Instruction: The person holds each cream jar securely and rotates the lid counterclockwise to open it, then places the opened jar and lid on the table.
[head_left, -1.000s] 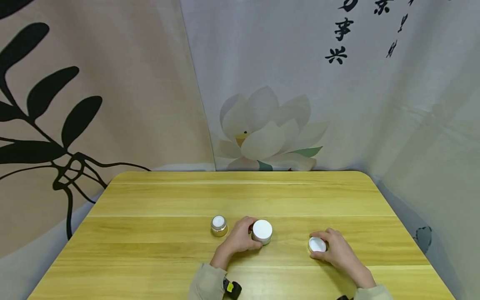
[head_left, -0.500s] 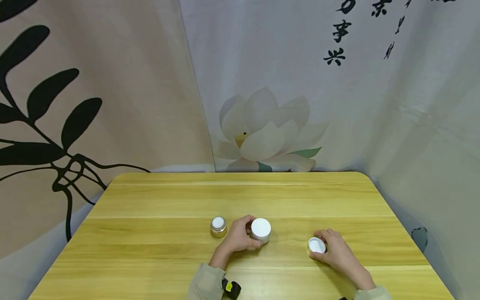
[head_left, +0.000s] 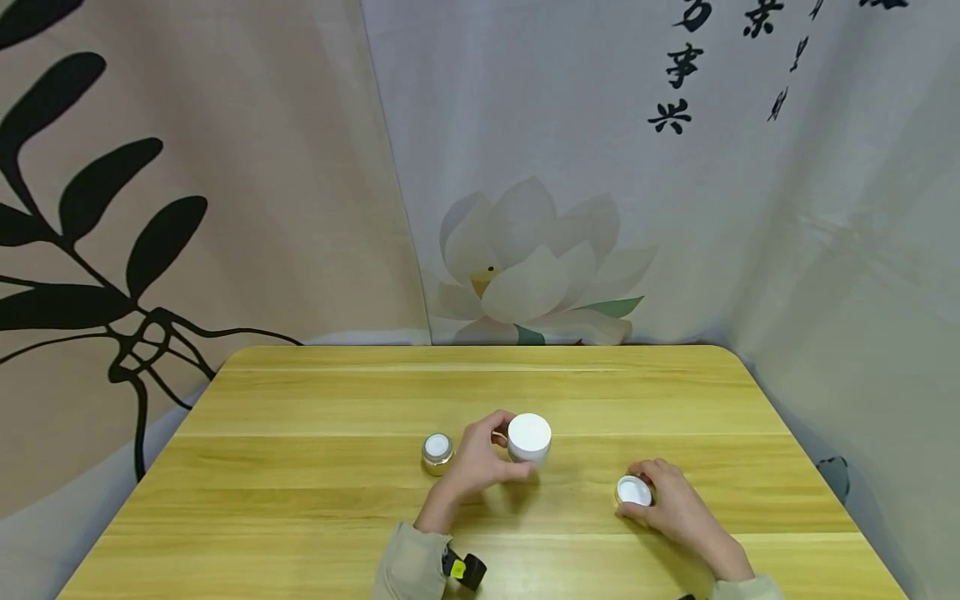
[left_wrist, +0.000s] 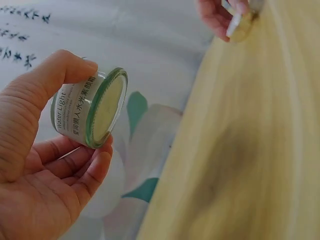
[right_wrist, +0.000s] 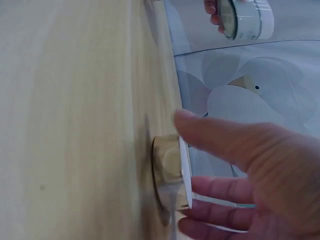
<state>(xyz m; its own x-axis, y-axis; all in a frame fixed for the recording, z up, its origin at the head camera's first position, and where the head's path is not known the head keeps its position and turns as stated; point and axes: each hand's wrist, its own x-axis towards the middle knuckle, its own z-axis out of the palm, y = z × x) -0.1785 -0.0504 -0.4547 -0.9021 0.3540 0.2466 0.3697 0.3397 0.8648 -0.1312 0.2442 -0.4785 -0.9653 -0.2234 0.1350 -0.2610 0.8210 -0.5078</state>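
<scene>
My left hand (head_left: 480,458) grips a squat cream jar (head_left: 529,439) with a white lid, held up off the table over its shadow. In the left wrist view, the label's printed text and the clear green-tinted glass base show between thumb and fingers. On the table to the right, the thumb and fingers of my right hand (head_left: 678,508) are around a small low gold jar (head_left: 633,492) with a white top. Its gold side and white rim stand between thumb and fingers in the right wrist view. Left of my left hand stands another small jar (head_left: 437,454), gold below and white on top.
All of this is on a light wood table (head_left: 300,467) with rounded far corners. A pale cloth curtain (head_left: 300,208) with leaf, lotus and character prints hangs behind it. A black band with a yellow mark (head_left: 459,569) is on the left wrist.
My left hand has lifted the cream jar off the table, up and slightly right. My right hand and the small gold jar have stayed in place, and so has the jar on the left.
</scene>
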